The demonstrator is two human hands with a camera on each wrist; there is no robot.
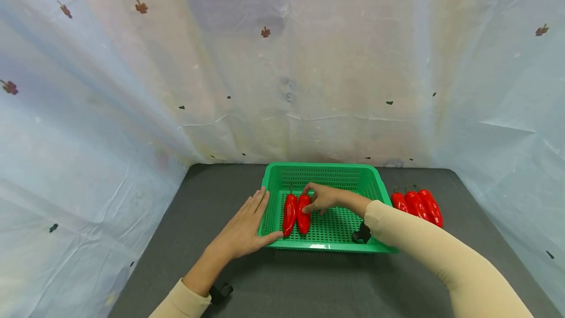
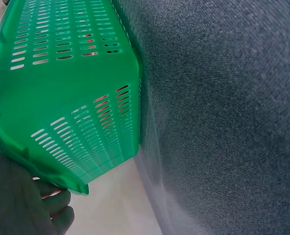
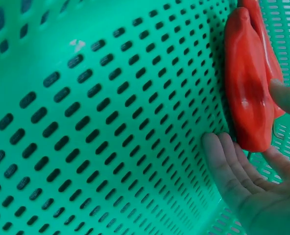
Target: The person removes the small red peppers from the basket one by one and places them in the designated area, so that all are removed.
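Observation:
A green plastic basket with slotted walls stands on the dark table. Inside it, toward the left, two red chili peppers lie side by side: the left pepper and the right pepper. My right hand reaches into the basket and holds the right pepper, its thumb on the side and index finger at the stem end. In the right wrist view, the other fingers extend beside that pepper. With straight fingers, my left hand rests against the basket's left rim, thumb over the front-left corner.
Several more red peppers lie on the table right of the basket, partly hidden by my right sleeve. Patterned plastic sheeting hangs behind the table and along both sides.

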